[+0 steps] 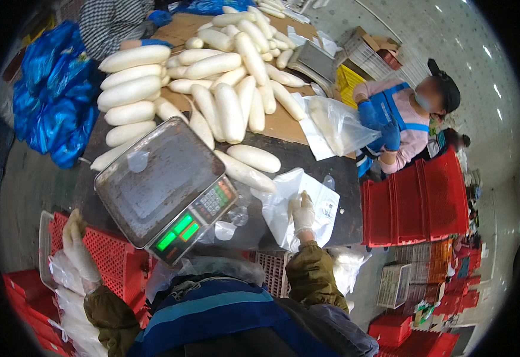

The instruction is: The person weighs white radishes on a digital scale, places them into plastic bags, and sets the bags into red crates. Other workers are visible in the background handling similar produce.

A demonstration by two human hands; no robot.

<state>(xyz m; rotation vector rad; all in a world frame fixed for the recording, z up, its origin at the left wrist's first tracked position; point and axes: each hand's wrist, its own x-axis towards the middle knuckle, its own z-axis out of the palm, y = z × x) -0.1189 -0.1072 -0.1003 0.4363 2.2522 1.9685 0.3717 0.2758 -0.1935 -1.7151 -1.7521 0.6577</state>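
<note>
My right hand, in a thin translucent glove, lies on a white plastic bag at the table's near edge. Its fingers are stretched out over the bag. My left hand, gloved too, is held out past the table's left edge, above red crates, with nothing seen in it. Between my hands stands a digital scale with a worn, bare metal pan and a lit green display. Two white radishes lie just beyond the bag. A large heap of white radishes covers the cardboard behind the scale, with a stacked row at left.
Blue plastic bags hang at the left, near a person's checked sleeve. At right a co-worker in blue gloves stands by a bagged radish and a second scale. Red crates rise off the table's right edge.
</note>
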